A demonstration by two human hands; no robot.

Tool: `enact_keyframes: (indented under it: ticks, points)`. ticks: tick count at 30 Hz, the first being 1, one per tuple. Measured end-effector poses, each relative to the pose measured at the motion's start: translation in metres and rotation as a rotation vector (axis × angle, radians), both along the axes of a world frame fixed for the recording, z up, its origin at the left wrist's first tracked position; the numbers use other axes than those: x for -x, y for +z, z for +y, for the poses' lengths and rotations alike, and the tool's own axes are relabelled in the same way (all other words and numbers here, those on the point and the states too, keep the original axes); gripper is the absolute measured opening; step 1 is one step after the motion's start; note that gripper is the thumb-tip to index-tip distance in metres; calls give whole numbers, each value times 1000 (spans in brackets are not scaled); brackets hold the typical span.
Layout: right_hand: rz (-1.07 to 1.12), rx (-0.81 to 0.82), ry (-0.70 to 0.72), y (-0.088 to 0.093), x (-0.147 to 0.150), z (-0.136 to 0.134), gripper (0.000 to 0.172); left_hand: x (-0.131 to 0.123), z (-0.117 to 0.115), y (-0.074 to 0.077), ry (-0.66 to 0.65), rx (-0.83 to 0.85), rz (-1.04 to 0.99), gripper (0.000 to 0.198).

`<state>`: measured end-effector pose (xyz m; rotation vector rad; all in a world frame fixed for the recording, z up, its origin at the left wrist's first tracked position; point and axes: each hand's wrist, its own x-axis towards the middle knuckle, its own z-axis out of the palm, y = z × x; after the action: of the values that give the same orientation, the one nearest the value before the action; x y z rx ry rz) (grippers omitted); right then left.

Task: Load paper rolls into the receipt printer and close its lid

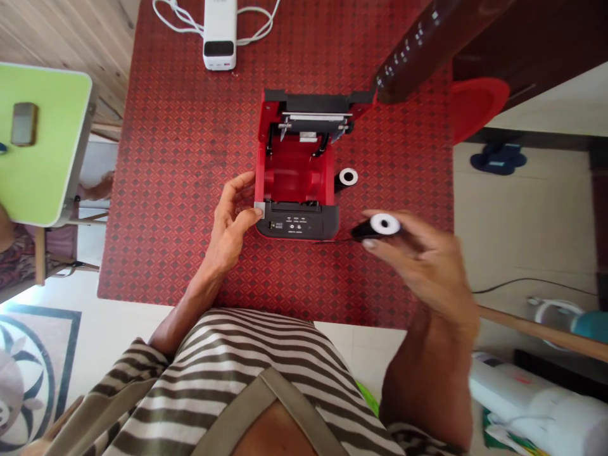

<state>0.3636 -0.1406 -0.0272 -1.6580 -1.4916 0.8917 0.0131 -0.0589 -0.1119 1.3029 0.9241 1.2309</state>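
Head view: your left hand (pixel 228 231) is on the front-left corner of the red receipt printer (pixel 297 221), thumb on a small grey tab (pixel 259 210), fingers curved beside the side wall. Printer sits open, lid folded back, red paper bay showing. Your right hand (pixel 420 259), blurred, grips a black roll with a white core (pixel 377 227) off the front-right corner. Hands apart, either side of the printer. A second black roll (pixel 346 178) sits just right of the bay. All on a red patterned tablecloth (pixel 152 202); power bank (pixel 219 35) with white cable (pixel 171 16) beyond.
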Motion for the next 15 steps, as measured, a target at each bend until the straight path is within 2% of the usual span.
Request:
enact_keyframes:
  ticks: [3, 5, 6, 8, 11, 15]
  points:
    - [-162, -121, 106, 51, -2, 12, 43, -2, -2, 1, 3, 23, -20, 71]
    - [-333, -211, 261, 74, 9, 32, 49, -4, -2, 3, 10, 40, -24, 71]
    - [-407, -265, 369, 80, 18, 45, 53, -4, -3, 4, 13, 48, -24, 70]
    - [-521, -322, 484, 79, 39, 71, 57, -6, -3, 8, 12, 72, -22, 70]
    - [-617, -271, 527, 65, 69, 101, 51, -7, -5, 17, -3, 129, -32, 70]
    - [-721, -210, 528, 55, 94, 111, 33, -9, -10, 30, -8, 188, -22, 68]
